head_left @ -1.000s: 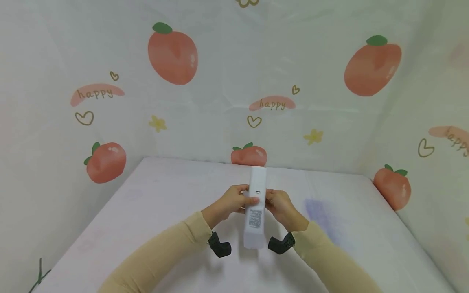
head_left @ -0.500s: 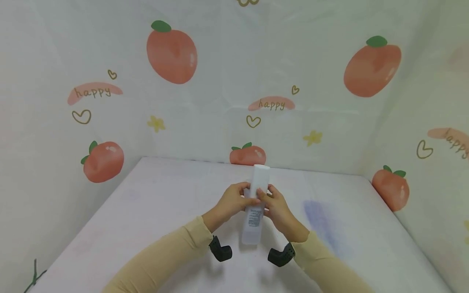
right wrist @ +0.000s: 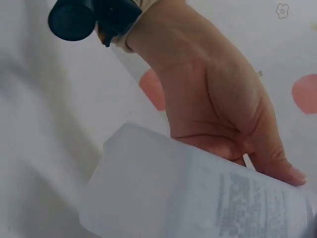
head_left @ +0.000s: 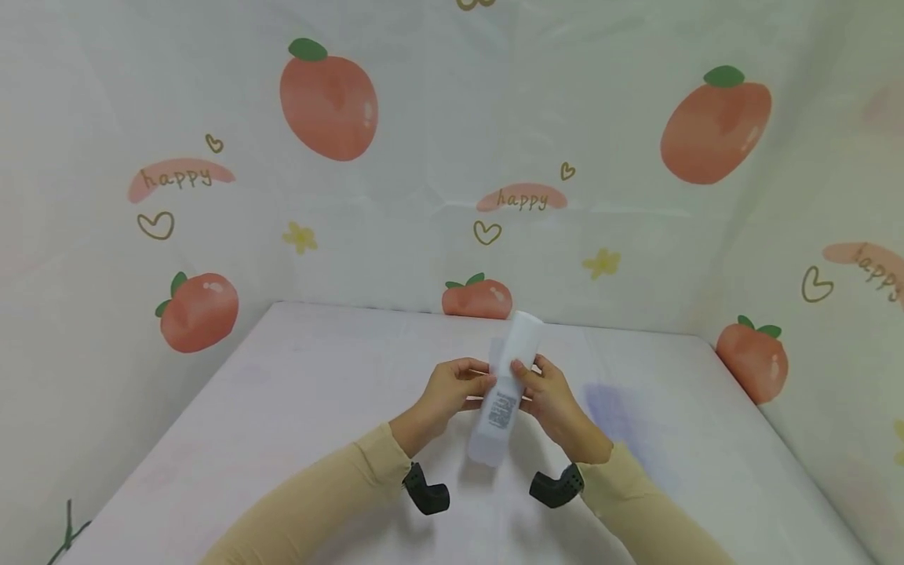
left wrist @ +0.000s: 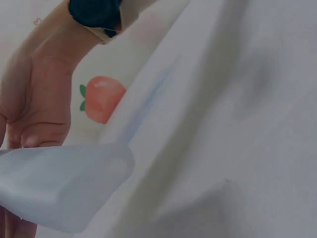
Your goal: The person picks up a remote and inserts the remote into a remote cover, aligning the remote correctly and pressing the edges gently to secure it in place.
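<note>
Grasping a white case [head_left: 519, 345] from opposite sides, the left grip [head_left: 446, 392] and right grip [head_left: 561, 404] hold it tilted, its label [head_left: 502, 411] between them, worktop [head_left: 311, 369] beneath them.

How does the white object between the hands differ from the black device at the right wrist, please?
The white object is long and straight; the black device is short and bent. The white object is pale with grey printing; the black device is dark. The left hand and right hand hold the white object, whereas the black device is worn.
</note>
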`<state>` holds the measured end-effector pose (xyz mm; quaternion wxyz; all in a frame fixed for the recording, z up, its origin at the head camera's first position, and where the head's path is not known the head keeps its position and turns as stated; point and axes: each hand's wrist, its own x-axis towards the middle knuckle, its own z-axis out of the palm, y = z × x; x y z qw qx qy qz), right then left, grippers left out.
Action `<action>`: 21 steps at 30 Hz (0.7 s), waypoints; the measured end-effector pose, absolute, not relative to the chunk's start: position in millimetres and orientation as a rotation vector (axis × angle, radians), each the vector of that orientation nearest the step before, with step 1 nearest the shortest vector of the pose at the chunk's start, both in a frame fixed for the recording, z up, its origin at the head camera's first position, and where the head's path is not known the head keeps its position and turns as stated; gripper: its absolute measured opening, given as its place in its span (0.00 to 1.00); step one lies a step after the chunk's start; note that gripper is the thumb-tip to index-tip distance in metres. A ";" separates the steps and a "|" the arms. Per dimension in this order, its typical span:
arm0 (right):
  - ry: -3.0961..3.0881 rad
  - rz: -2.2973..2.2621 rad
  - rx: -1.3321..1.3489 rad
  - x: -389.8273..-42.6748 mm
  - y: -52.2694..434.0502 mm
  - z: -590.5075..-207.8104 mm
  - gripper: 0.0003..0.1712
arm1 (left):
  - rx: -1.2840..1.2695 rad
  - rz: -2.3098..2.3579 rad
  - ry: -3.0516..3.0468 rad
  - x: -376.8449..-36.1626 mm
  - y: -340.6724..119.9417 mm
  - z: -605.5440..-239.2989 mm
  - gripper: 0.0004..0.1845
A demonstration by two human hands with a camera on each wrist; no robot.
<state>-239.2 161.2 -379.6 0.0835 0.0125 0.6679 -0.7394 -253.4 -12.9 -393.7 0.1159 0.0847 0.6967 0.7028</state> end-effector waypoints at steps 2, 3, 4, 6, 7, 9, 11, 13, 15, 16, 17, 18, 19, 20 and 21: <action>1.990 -2.200 0.014 -237.2 160.7 -380.2 0.29 | 0.202 2.096 2.019 -252.9 -11.5 -393.6 0.14; 1.989 -2.198 0.005 -236.2 160.4 -380.4 0.28 | 0.178 2.116 2.005 -252.9 -11.0 -393.2 0.14; 1.990 -2.195 -0.007 -235.2 160.0 -380.6 0.27 | 0.157 2.130 2.002 -253.0 -10.7 -392.6 0.13; 2.003 -2.189 -0.037 -233.4 158.9 -380.3 0.26 | 0.116 2.154 1.998 -253.2 -10.4 -390.9 0.10; 2.021 -2.179 -0.055 -232.8 158.0 -379.7 0.26 | 0.093 2.165 1.998 -253.8 -10.4 -389.9 0.09; 2.067 -2.152 -0.087 -231.7 156.1 -377.7 0.25 | 0.051 2.188 1.996 -254.4 -10.6 -387.2 0.08; 2.127 -2.112 -0.122 -230.3 153.8 -375.4 0.25 | 0.010 2.206 1.991 -255.5 -10.4 -385.3 0.08; 2.187 -2.067 -0.146 -228.4 151.1 -373.3 0.25 | -0.034 2.227 1.979 -256.7 -9.5 -383.9 0.09; 2.229 -2.035 -0.145 -225.3 148.0 -371.8 0.25 | -0.077 2.232 1.971 -257.7 -8.0 -383.6 0.10; 2.250 -2.020 -0.144 -223.5 146.3 -372.0 0.25 | -0.099 2.226 1.978 -257.8 -7.3 -383.6 0.10; 2.274 -2.002 -0.137 -221.5 144.3 -372.3 0.25 | -0.124 2.218 1.983 -258.1 -6.6 -383.3 0.10; 2.296 -1.983 -0.134 -219.6 142.3 -373.0 0.25 | -0.148 2.206 1.991 -258.6 -6.0 -383.2 0.10; 2.320 -1.965 -0.130 -217.8 140.2 -374.2 0.25 | -0.171 2.192 2.002 -259.2 -5.4 -383.0 0.09; 2.347 -1.948 -0.127 -216.5 138.0 -375.4 0.24 | -0.187 2.180 2.016 -260.4 -4.6 -382.5 0.09; 2.373 -1.933 -0.129 -215.5 135.7 -376.8 0.24 | -0.198 2.165 2.036 -261.8 -4.0 -381.8 0.08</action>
